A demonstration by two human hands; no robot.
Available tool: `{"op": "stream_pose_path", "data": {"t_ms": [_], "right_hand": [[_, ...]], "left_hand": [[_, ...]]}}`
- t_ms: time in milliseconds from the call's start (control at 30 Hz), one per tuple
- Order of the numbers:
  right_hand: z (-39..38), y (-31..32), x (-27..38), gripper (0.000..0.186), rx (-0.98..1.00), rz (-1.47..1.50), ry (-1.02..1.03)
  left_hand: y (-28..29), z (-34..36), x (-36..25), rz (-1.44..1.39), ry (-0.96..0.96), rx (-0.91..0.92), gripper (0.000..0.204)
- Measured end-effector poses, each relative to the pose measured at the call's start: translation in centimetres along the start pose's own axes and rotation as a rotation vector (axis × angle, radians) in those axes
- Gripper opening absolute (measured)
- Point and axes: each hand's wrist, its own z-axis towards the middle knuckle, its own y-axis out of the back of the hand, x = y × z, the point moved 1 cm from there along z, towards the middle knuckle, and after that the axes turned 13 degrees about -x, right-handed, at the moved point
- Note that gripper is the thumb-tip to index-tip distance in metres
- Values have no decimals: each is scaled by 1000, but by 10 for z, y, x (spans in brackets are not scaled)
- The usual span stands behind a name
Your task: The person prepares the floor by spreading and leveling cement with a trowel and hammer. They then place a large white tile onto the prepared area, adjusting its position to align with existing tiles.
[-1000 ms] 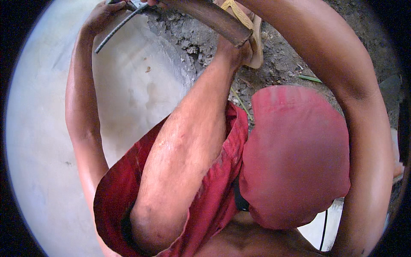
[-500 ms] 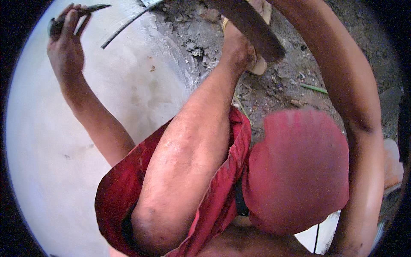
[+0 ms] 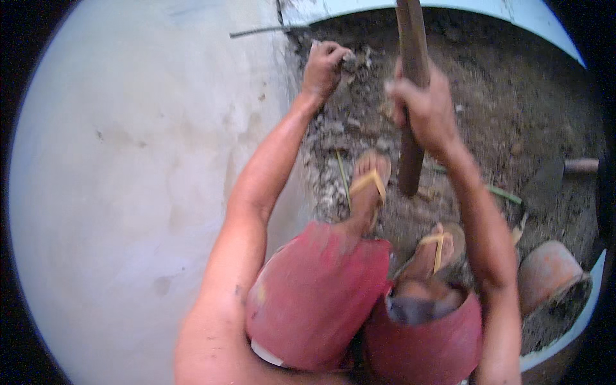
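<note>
My right hand is wrapped round a thick brown wooden handle. The handle stands steeply over the dirt. Its lower end hangs between my hand and my feet, and its upper end runs out of view at the top. My left hand is low over the rubble at the slab's edge, fingers curled. A small grey lump shows at its fingertips; whether that is held or lies behind is unclear. Left of this arm spreads a smooth pale concrete slab.
Rough dirt with loose stones lies under my sandalled feet. A dark rod juts over the slab near the top. Green stalks lie on the dirt. At the right are a dirty orange-grey container and a short pipe-like piece.
My left hand has come from over the slab, where it held a dark pointed piece, to the rubble. The handle has swung more upright, and my right hand has come into view. The view has shifted.
</note>
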Motion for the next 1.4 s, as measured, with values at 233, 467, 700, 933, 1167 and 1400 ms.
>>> {"op": "stream_pose_path", "data": {"t_ms": [233,467,700,933,1167,1400], "right_hand": [[-52,-53,-77,15,-134,408,-343],[-55,-109,-102,17,-104,498,-388],[-42,-154,-99,13,-325,729,-355],[-38,-157,-122,14,-171,578,-504],[-26,-170,-118,12,-121,529,-616],[-37,-174,-119,8,-219,566,-573]], "left_hand": [[-22,8,49,118,155,-208,29],[-25,6,67,176,167,-326,31],[-12,5,62,200,179,-332,27],[-12,1,62,106,201,-319,31],[-8,0,69,52,214,-309,31],[-4,7,67,1,238,-273,31]]}}
